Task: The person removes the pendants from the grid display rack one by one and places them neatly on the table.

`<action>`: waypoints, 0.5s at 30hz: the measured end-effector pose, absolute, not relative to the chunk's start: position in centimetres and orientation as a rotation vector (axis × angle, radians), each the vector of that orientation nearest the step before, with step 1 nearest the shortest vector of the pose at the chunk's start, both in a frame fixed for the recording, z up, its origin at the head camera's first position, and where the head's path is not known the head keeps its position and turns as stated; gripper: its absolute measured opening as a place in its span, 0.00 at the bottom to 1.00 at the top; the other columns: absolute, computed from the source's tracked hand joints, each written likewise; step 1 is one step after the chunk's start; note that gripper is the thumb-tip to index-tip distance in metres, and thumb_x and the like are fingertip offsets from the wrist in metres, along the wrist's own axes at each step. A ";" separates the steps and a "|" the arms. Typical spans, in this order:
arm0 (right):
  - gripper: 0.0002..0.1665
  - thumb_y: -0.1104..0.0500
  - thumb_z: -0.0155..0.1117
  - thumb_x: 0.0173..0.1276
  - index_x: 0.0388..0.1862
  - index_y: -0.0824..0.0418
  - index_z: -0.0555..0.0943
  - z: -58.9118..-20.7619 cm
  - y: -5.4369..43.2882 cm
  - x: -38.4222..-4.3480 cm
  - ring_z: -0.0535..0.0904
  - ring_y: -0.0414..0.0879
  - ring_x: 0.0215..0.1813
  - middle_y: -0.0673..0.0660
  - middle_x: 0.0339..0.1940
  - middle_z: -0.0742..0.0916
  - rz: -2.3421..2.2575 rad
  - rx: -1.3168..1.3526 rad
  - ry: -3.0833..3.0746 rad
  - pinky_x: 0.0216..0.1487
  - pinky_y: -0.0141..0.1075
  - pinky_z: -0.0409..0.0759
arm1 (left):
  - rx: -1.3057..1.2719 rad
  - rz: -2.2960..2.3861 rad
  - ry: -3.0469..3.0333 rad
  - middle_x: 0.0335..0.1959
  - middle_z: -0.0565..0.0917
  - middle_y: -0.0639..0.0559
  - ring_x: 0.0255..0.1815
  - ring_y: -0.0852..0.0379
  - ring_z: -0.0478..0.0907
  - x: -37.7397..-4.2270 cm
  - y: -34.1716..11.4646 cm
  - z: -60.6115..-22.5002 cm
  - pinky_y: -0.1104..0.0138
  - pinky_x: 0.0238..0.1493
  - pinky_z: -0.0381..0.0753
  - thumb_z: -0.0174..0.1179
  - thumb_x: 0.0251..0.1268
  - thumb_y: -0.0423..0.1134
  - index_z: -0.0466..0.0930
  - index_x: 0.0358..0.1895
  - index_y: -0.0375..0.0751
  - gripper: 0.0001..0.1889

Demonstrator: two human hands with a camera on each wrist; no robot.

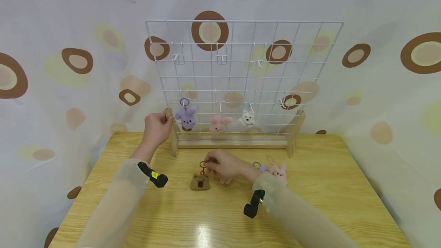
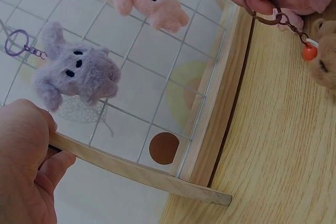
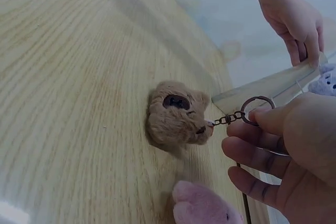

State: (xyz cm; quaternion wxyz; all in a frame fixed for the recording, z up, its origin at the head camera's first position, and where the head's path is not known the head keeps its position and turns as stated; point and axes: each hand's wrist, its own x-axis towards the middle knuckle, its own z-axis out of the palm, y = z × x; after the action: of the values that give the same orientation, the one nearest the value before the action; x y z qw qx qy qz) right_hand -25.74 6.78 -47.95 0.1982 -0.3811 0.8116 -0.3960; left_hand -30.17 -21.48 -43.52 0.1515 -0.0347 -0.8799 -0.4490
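Note:
My right hand (image 1: 224,165) pinches the ring of a brown bear keychain (image 1: 200,182) between thumb and finger. In the right wrist view the chain runs from the metal ring (image 3: 258,110) to the plush bear (image 3: 178,113), which is at the tabletop. My left hand (image 1: 157,127) grips the top of the wooden left upright (image 2: 142,174) of a white wire grid rack (image 1: 241,21). On the rack's lower hooks hang a purple plush keychain (image 1: 186,118), a pink one (image 1: 219,123) and a white one (image 1: 247,118).
Pink plush keychains lie under and beside my right forearm, one of them a pink plush (image 1: 278,173) with a purple ring (image 1: 256,165) near it. Bare hooks (image 1: 221,59) sit on the upper grid, and another hook (image 1: 281,103) is lower right. The wooden table (image 1: 344,198) meets a patterned backdrop.

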 end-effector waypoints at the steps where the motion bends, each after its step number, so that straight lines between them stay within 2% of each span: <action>1: 0.09 0.68 0.57 0.82 0.49 0.70 0.84 -48.0 6.9 -25.9 0.84 0.50 0.33 0.64 0.35 0.88 -1.113 -1.079 2.273 0.39 0.33 0.81 | -0.100 -1.292 -2.524 0.42 0.90 0.34 0.30 0.52 0.80 -30.2 -21.5 -43.5 0.72 0.26 0.75 0.58 0.78 0.31 0.82 0.61 0.23 0.16; 3: 0.09 0.68 0.57 0.82 0.49 0.72 0.84 -48.0 7.0 -26.2 0.85 0.56 0.35 0.64 0.35 0.88 -1.136 -1.085 2.268 0.38 0.33 0.82 | -0.102 -1.296 -2.516 0.42 0.90 0.34 0.30 0.54 0.80 -30.2 -21.5 -43.5 0.73 0.26 0.75 0.58 0.78 0.31 0.82 0.60 0.23 0.16; 5: 0.10 0.68 0.57 0.82 0.49 0.73 0.84 -48.0 7.1 -26.5 0.86 0.61 0.35 0.66 0.36 0.88 -1.153 -1.073 2.264 0.36 0.33 0.82 | -0.113 -1.272 -2.514 0.37 0.90 0.35 0.28 0.54 0.79 -30.2 -21.4 -43.4 0.73 0.26 0.74 0.58 0.78 0.30 0.86 0.55 0.22 0.14; 10: 0.10 0.68 0.56 0.83 0.49 0.73 0.83 -48.4 7.0 -27.2 0.85 0.66 0.35 0.68 0.36 0.87 -1.170 -1.020 2.261 0.32 0.32 0.80 | -0.125 -1.226 -2.510 0.30 0.88 0.38 0.24 0.55 0.75 -30.1 -21.3 -43.3 0.72 0.24 0.70 0.58 0.77 0.30 0.87 0.43 0.24 0.11; 12: 0.10 0.68 0.56 0.83 0.49 0.73 0.83 -48.8 6.9 -27.5 0.85 0.65 0.34 0.68 0.36 0.87 -1.168 -1.009 2.264 0.32 0.32 0.79 | -0.115 -1.243 -2.512 0.32 0.89 0.37 0.24 0.56 0.75 -30.0 -21.4 -43.3 0.72 0.24 0.71 0.58 0.77 0.30 0.88 0.45 0.24 0.11; 15: 0.10 0.68 0.56 0.83 0.50 0.73 0.83 -49.3 6.7 -27.9 0.84 0.58 0.31 0.67 0.35 0.87 -1.150 -0.993 2.282 0.32 0.32 0.79 | -0.101 -1.269 -2.523 0.34 0.89 0.35 0.24 0.56 0.75 -30.0 -21.4 -43.3 0.72 0.23 0.70 0.58 0.78 0.30 0.87 0.48 0.24 0.11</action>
State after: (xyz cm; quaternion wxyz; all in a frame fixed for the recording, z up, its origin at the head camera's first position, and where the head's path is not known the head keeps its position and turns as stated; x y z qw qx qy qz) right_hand -27.92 6.70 -49.25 0.1988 -0.3549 0.8158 -0.4112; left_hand -29.96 -21.36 -43.25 0.1573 -0.0353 -0.8816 -0.4435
